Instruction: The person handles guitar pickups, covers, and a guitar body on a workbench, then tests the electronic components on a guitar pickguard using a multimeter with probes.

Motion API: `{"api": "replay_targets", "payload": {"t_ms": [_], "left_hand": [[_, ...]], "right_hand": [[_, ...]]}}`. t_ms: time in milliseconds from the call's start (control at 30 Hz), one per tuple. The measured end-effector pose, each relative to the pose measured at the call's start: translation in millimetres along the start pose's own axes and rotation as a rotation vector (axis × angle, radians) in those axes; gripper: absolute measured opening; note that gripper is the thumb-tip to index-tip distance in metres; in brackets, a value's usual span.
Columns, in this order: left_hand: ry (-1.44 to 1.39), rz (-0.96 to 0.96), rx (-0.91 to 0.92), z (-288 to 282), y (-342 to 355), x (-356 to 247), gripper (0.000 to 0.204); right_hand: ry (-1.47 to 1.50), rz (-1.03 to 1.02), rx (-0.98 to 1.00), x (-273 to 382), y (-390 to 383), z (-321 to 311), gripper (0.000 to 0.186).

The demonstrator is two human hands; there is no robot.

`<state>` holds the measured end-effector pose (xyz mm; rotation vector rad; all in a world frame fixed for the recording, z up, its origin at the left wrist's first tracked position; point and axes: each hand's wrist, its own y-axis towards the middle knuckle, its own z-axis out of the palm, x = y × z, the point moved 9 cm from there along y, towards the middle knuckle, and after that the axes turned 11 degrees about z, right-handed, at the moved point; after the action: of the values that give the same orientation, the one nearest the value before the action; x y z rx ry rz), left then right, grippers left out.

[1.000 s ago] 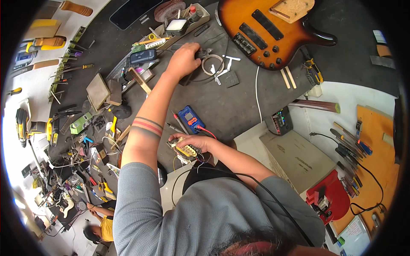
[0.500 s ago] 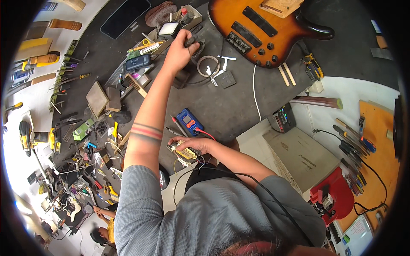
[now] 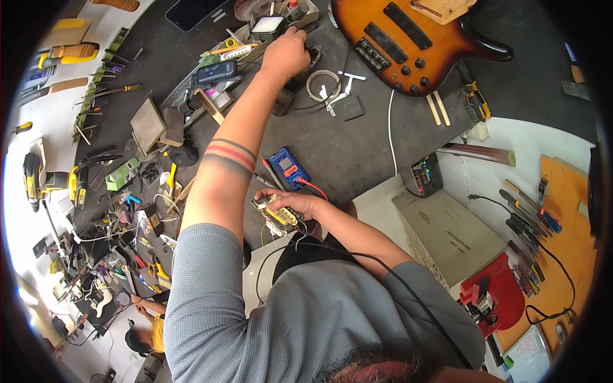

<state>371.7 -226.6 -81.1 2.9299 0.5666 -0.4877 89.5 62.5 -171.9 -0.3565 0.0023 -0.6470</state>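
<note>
My left hand [image 3: 286, 54] is stretched to the far part of the bench, fingers curled down among small items beside a black box with a pale top [image 3: 268, 24] and a tray [image 3: 304, 9]; whatever is in the fingers is hidden. My right hand [image 3: 299, 203], near my body, grips a cream guitar pickup assembly [image 3: 282, 214] with thin wires hanging from it. Just beyond it lie a blue multimeter [image 3: 287, 167] with a red lead and a pen-like probe. A coil of cable [image 3: 317, 84], white scraps and a dark square [image 3: 351, 108] lie right of my left forearm.
A sunburst bass body [image 3: 402, 48] lies at the far right of the bench [image 3: 345, 147], near pliers [image 3: 474, 99] and two dowels. Tools and small parts crowd the left. An amplifier-like box [image 3: 421, 175], red case [image 3: 479, 293] and tool board stand right. A co-worker [image 3: 147, 325] sits at lower left.
My left hand has reached farther forward, toward the tray and black box; the dark item seen at its fingertips is now hidden. My right hand still holds the pickup in about the same place.
</note>
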Motion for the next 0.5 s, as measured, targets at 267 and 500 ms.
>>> {"api": "replay_targets", "payload": {"t_ms": [267,500], "left_hand": [[0.073,-0.093,0.210,28,1,12,0.043],[-0.002,-0.056,0.289,20,-7,13,0.057]], "right_hand": [[-0.017,0.020,-0.051,-2,-4,-2,0.053],[0.054,-0.034,-0.010,0,4,5,0.056]]}}
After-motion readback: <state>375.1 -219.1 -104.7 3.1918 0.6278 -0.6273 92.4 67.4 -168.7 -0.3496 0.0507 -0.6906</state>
